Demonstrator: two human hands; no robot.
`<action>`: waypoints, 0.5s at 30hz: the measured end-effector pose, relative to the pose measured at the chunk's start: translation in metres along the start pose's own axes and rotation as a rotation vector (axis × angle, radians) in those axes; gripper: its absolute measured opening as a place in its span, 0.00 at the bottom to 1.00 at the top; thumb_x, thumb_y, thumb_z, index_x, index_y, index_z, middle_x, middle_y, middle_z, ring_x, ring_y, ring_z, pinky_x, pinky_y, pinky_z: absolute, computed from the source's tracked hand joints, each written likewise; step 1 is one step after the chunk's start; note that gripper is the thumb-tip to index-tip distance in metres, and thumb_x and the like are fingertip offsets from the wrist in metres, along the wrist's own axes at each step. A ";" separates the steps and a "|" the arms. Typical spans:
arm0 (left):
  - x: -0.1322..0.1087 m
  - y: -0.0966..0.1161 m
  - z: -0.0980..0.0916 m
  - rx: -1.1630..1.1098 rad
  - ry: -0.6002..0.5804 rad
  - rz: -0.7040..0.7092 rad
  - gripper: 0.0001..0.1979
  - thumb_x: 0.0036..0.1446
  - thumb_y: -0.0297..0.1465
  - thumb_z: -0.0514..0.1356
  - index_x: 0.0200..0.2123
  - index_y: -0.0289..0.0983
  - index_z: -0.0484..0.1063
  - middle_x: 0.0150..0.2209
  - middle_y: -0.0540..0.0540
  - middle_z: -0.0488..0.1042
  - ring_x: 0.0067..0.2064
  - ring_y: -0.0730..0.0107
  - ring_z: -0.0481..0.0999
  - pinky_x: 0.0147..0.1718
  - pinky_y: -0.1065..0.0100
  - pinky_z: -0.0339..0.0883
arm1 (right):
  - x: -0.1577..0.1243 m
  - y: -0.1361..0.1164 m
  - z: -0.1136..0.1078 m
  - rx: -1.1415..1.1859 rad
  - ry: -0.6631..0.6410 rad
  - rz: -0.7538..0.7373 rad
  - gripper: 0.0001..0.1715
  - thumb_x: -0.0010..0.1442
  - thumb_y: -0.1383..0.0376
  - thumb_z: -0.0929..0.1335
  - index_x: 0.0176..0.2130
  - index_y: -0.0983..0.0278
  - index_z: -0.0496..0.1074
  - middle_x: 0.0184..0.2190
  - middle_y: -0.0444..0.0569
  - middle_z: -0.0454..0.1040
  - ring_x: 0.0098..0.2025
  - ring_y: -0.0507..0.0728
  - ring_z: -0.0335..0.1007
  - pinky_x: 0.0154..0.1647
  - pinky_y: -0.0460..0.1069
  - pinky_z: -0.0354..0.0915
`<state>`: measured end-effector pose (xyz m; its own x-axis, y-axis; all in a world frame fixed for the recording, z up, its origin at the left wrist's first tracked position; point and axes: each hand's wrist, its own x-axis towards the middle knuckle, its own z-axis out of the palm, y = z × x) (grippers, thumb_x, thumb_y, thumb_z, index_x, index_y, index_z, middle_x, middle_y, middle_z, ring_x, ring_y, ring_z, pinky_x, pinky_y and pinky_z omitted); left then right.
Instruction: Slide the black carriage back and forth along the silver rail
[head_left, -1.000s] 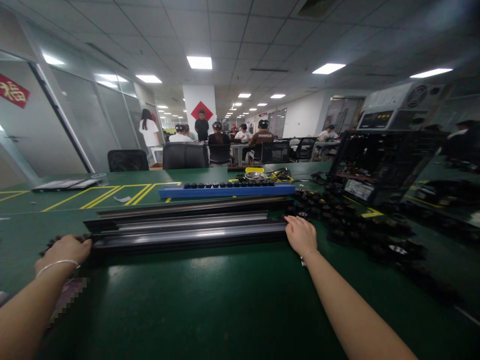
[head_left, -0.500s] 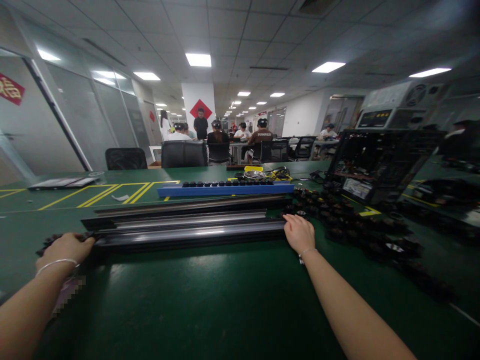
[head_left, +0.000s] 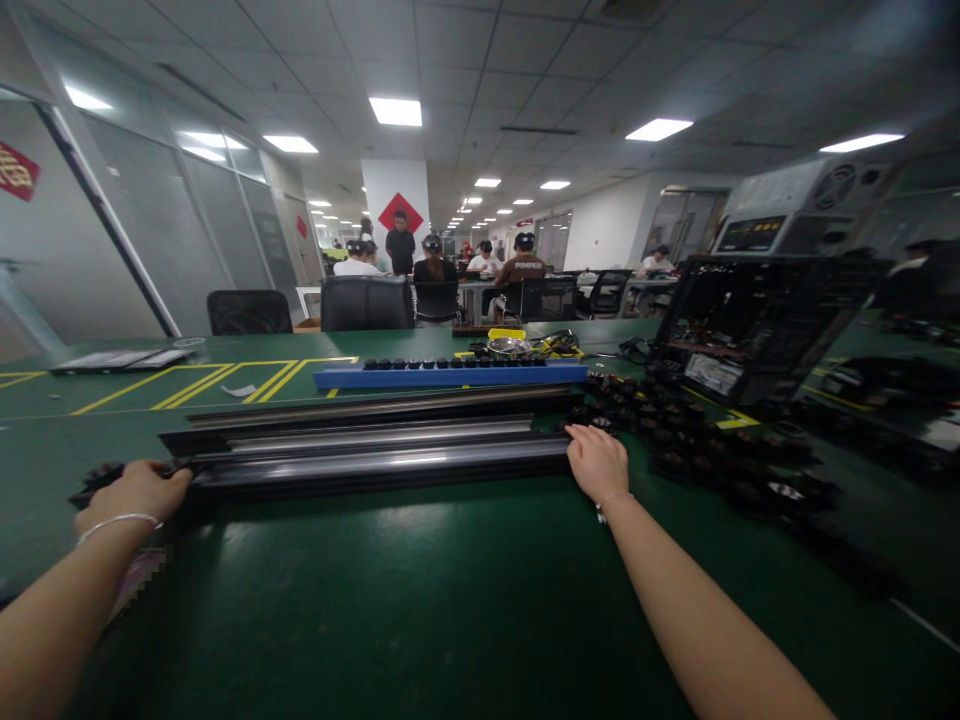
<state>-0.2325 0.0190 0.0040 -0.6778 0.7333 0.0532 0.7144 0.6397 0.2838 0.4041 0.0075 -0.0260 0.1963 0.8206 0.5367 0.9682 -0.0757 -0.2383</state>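
Little has moved since a second ago: my view has shifted slightly, so the scene sits a touch higher, and far back a figure [head_left: 366, 230] has apparently passed rightward. My hands keep their places. Right hand [head_left: 600, 462]: fingers together, tips over the right end of the near rail [head_left: 390, 463]; whether they pinch it I can't tell, as the underside is hidden. Left hand [head_left: 131, 492]: curled over black parts [head_left: 96, 482], thumb at the rail's left end, and I can't make out which of them it grips. That rail lies across the counter [head_left: 390, 610], with a middle rail [head_left: 390, 433] and a far rail [head_left: 390, 407] just behind. If I pushed one end harder than the other, I judge it could skew and knock into these; a loose left hold could let it slip or drag the parts along. Swinging the right end outward might strike the heap [head_left: 697, 435] beside it and scatter pieces. Farther out lie a blue bar [head_left: 450, 377] carrying a row of black pieces, then a bowl [head_left: 508, 346]; a case [head_left: 757, 330] stands beyond the heap, well apart from my hands.
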 end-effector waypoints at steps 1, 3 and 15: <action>-0.004 0.003 -0.002 0.010 -0.003 -0.027 0.36 0.44 0.53 0.49 0.51 0.36 0.64 0.52 0.28 0.66 0.50 0.36 0.67 0.40 0.48 0.61 | 0.000 0.000 0.000 -0.002 0.004 -0.001 0.23 0.56 0.65 0.56 0.47 0.57 0.71 0.50 0.44 0.70 0.54 0.56 0.58 0.55 0.55 0.50; -0.012 0.009 -0.006 0.021 -0.010 -0.023 0.36 0.45 0.53 0.48 0.53 0.36 0.63 0.52 0.29 0.66 0.50 0.38 0.67 0.41 0.50 0.61 | 0.000 0.000 0.000 0.003 0.006 -0.004 0.23 0.56 0.65 0.56 0.47 0.57 0.71 0.50 0.44 0.70 0.54 0.56 0.58 0.55 0.55 0.50; -0.020 0.018 -0.006 0.026 -0.048 0.023 0.36 0.46 0.53 0.49 0.53 0.35 0.63 0.53 0.30 0.65 0.51 0.39 0.66 0.43 0.52 0.61 | -0.001 -0.002 -0.004 0.010 -0.022 0.014 0.24 0.57 0.65 0.56 0.48 0.57 0.71 0.50 0.43 0.70 0.55 0.56 0.58 0.55 0.55 0.50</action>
<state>-0.2071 0.0138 0.0140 -0.6522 0.7579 0.0135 0.7346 0.6276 0.2579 0.4031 0.0049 -0.0230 0.2058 0.8319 0.5154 0.9639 -0.0814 -0.2534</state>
